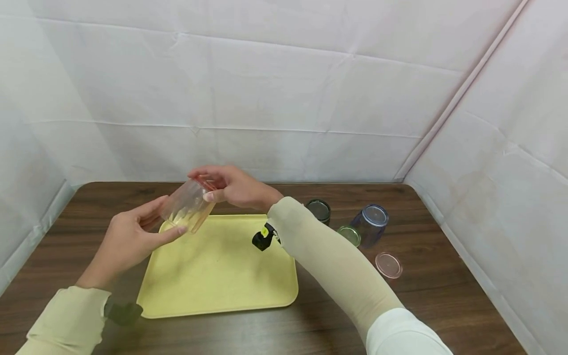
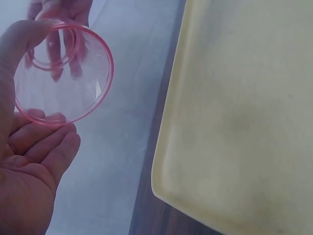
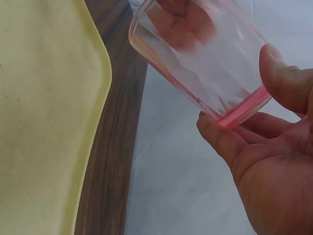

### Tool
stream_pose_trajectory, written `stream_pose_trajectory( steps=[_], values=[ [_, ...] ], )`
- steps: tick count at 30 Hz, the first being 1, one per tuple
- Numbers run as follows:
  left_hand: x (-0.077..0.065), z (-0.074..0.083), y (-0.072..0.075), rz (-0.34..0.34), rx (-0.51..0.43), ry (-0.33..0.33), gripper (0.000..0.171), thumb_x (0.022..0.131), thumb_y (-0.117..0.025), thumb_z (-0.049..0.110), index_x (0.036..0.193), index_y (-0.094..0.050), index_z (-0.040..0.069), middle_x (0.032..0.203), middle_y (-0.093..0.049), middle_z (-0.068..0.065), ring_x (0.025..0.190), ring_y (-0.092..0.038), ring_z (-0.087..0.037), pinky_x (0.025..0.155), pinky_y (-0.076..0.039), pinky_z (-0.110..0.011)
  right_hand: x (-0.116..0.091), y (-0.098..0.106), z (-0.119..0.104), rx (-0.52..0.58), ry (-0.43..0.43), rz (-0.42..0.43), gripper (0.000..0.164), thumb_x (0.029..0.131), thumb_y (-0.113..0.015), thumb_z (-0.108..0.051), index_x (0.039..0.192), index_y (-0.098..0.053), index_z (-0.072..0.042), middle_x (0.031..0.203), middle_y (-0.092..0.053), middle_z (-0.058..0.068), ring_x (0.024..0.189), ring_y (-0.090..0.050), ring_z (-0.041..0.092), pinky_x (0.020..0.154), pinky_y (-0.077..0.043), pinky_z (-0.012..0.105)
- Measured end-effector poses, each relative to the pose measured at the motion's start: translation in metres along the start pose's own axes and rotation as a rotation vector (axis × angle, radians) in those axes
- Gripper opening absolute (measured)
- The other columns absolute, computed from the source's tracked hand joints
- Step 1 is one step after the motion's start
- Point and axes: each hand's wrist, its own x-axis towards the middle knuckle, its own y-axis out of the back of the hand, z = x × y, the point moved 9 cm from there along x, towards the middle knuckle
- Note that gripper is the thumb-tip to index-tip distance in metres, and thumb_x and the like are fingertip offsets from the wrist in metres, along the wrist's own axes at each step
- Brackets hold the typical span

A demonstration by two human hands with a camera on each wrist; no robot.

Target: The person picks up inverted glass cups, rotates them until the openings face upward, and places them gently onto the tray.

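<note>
A clear plastic cup (image 1: pixel 188 204) with pink edges is held tilted in the air above the far left part of a yellow tray (image 1: pixel 222 276). My left hand (image 1: pixel 133 235) grips it by the wide rim end, thumb on one side and fingers on the other. At the opposite, narrower end, my right hand (image 1: pixel 239 186) holds the pink base (image 3: pixel 244 108) between thumb and fingers. Through the cup's clear wall (image 2: pixel 63 93), the left wrist view shows the right hand's fingers. Nothing is visible inside the cup.
Right of the tray, a dark cup (image 1: pixel 319 210), a blue cup (image 1: pixel 372 224), a green round piece (image 1: pixel 349 235) and a pink round piece (image 1: pixel 388 265) stand on the brown wood-grain table (image 1: pixel 435 296). My right forearm partly hides this group. White sheeting (image 1: pixel 266 88) hangs behind.
</note>
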Motion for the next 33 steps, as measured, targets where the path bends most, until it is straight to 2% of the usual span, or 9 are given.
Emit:
stream_pose_trajectory(
  steps=[2, 7, 9, 11, 15, 18, 21, 27, 33],
  values=[
    [0.001, 0.000, 0.000, 0.002, -0.025, 0.009, 0.087, 0.089, -0.083, 0.042, 0.156, -0.045, 0.002, 0.149, -0.057, -0.025, 0.132, -0.060, -0.033, 0.081, -0.049, 0.001, 0.000, 0.001, 0.002, 0.041, -0.008, 0.008, 0.055, 0.099, -0.063, 0.005, 0.151, -0.052, -0.006, 0.153, -0.058, 0.014, 0.137, -0.059, 0.023, 0.107, -0.053, 0.025],
    [0.002, 0.001, 0.000, 0.010, -0.150, 0.027, 0.084, 0.092, -0.081, 0.034, 0.159, -0.040, 0.004, 0.154, -0.051, -0.027, 0.119, -0.060, 0.012, 0.082, -0.054, -0.004, -0.003, 0.005, 0.008, 0.137, -0.047, 0.046, 0.052, 0.101, -0.062, 0.001, 0.152, -0.053, -0.008, 0.153, -0.059, 0.013, 0.127, -0.064, 0.017, 0.102, -0.056, 0.024],
    [0.002, 0.002, 0.001, 0.016, -0.207, 0.030, 0.083, 0.094, -0.080, 0.029, 0.160, -0.038, 0.004, 0.155, -0.049, -0.028, 0.110, -0.056, 0.023, 0.083, -0.054, -0.004, -0.004, 0.006, 0.011, 0.164, -0.064, 0.067, 0.051, 0.101, -0.062, -0.002, 0.151, -0.054, -0.010, 0.150, -0.061, 0.013, 0.121, -0.065, 0.014, 0.100, -0.056, 0.024],
    [0.002, 0.004, 0.000, 0.019, -0.261, 0.035, 0.082, 0.095, -0.079, 0.026, 0.161, -0.036, 0.004, 0.156, -0.047, -0.029, 0.109, -0.056, 0.024, 0.084, -0.054, -0.005, -0.006, 0.006, 0.014, 0.192, -0.075, 0.082, 0.050, 0.102, -0.062, -0.003, 0.150, -0.055, -0.011, 0.148, -0.062, 0.015, 0.117, -0.065, 0.013, 0.099, -0.056, 0.025],
    [0.001, 0.007, 0.000, 0.028, -0.328, 0.043, 0.082, 0.096, -0.078, 0.021, 0.162, -0.032, 0.003, 0.160, -0.042, -0.028, 0.112, -0.057, 0.022, 0.089, -0.054, -0.006, -0.007, 0.003, 0.017, 0.294, -0.096, 0.092, 0.049, 0.103, -0.058, -0.001, 0.152, -0.052, -0.007, 0.148, -0.058, 0.022, 0.113, -0.063, 0.017, 0.109, -0.056, 0.038],
    [0.001, 0.008, 0.000, 0.024, -0.342, 0.054, 0.086, 0.095, -0.078, 0.020, 0.163, -0.029, 0.005, 0.164, -0.037, -0.026, 0.114, -0.056, 0.021, 0.090, -0.054, -0.007, -0.007, 0.002, 0.020, 0.393, -0.123, 0.102, 0.050, 0.104, -0.055, 0.002, 0.153, -0.049, -0.006, 0.151, -0.054, 0.025, 0.113, -0.062, 0.019, 0.115, -0.051, 0.048],
    [0.002, 0.009, -0.001, 0.022, -0.336, 0.072, 0.090, 0.093, -0.081, 0.020, 0.163, -0.028, 0.005, 0.165, -0.035, -0.024, 0.113, -0.057, 0.022, 0.088, -0.055, -0.007, -0.008, 0.002, 0.022, 0.421, -0.147, 0.111, 0.050, 0.105, -0.054, 0.001, 0.153, -0.049, -0.007, 0.150, -0.054, 0.024, 0.113, -0.063, 0.019, 0.116, -0.050, 0.049],
    [0.003, 0.012, 0.000, 0.062, -0.347, 0.080, 0.087, 0.090, -0.084, 0.020, 0.160, -0.036, 0.001, 0.158, -0.046, -0.030, 0.104, -0.062, 0.020, 0.085, -0.057, -0.009, -0.011, 0.003, 0.021, 0.419, -0.147, 0.100, 0.051, 0.105, -0.053, 0.000, 0.155, -0.047, -0.009, 0.153, -0.053, 0.022, 0.117, -0.062, 0.020, 0.118, -0.048, 0.049],
    [0.002, 0.017, 0.003, 0.097, -0.351, 0.069, 0.081, 0.090, -0.084, 0.019, 0.157, -0.041, -0.002, 0.154, -0.050, -0.032, 0.102, -0.065, 0.017, 0.085, -0.057, -0.010, -0.014, 0.006, 0.013, 0.278, -0.110, 0.084, 0.053, 0.107, -0.055, -0.007, 0.158, -0.043, -0.011, 0.157, -0.052, 0.017, 0.131, -0.058, 0.020, 0.116, -0.050, 0.036]
  ],
)
